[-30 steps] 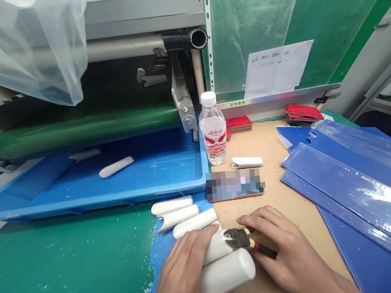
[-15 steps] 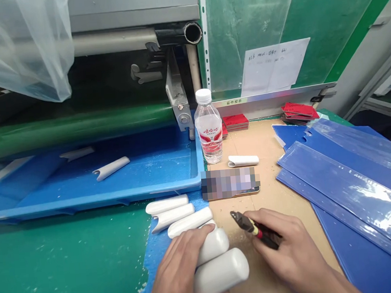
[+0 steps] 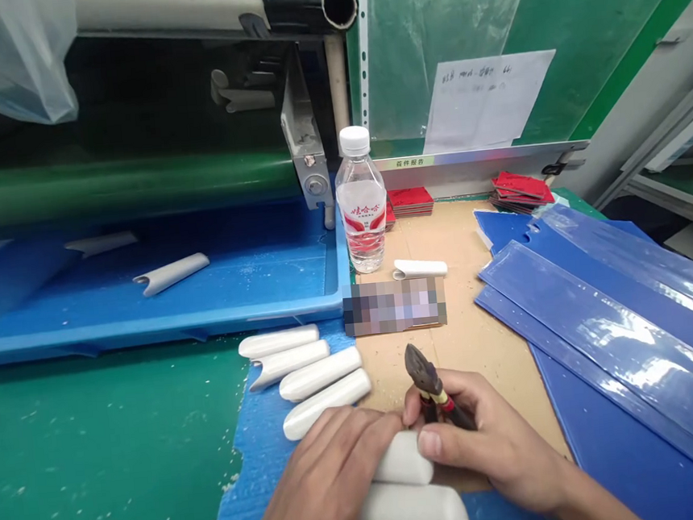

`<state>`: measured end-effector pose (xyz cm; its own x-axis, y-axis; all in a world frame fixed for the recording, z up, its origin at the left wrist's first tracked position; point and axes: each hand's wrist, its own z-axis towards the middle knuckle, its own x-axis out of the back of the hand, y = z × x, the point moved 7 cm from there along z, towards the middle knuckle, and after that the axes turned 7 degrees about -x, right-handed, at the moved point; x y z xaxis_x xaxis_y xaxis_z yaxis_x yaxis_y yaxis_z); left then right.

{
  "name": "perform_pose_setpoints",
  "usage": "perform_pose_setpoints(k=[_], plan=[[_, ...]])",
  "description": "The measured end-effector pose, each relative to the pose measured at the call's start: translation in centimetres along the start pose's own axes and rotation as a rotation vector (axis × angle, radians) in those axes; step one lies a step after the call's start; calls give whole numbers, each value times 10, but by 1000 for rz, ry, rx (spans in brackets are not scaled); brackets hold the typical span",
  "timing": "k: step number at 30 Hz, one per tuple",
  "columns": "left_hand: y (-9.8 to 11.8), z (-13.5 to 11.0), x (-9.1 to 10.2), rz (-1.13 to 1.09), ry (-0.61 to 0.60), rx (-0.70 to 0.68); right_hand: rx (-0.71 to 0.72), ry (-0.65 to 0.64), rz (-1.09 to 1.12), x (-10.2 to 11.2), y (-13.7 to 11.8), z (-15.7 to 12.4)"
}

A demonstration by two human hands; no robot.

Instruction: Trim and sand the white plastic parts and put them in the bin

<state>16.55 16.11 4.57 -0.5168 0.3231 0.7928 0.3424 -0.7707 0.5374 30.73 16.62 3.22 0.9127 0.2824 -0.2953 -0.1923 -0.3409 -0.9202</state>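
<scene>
My left hand [image 3: 332,476] is closed around two white plastic tube-like pieces with rounded ends, an upper one [image 3: 405,459] and a lower one [image 3: 414,515]; the fingers hide their far ends. Diagonal cutters [image 3: 424,373] with dark jaws and red-and-black handles rest in my right hand [image 3: 499,445], jaws tipped upward, away from the pieces. The right thumb and fingertips meet the end of the upper piece. Several similar white pieces [image 3: 326,402] lie in a row on a blue sheet [image 3: 231,509], just beyond my left hand.
A blue tray [image 3: 254,315] below a green roller [image 3: 122,186] holds two loose white pieces [image 3: 173,273]. Behind my hands are a water bottle [image 3: 362,210], a blurred phone [image 3: 394,307] and another white piece [image 3: 421,269]. Blue plastic sheets [image 3: 601,327] cover the right side.
My right hand has moved left to the held pieces, and the cutters have swung more upright. The left hand has shifted right with its two pieces, revealing another piece in the row.
</scene>
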Motion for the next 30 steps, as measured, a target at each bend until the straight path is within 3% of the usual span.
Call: perform_pose_setpoints(k=[10,30], plan=[[4,-3,1,-38,-28,-8,-27,-52,-2,-3,3,2],[7,3,9,-88,30,-18,-43,-114,67,-5,2,0]])
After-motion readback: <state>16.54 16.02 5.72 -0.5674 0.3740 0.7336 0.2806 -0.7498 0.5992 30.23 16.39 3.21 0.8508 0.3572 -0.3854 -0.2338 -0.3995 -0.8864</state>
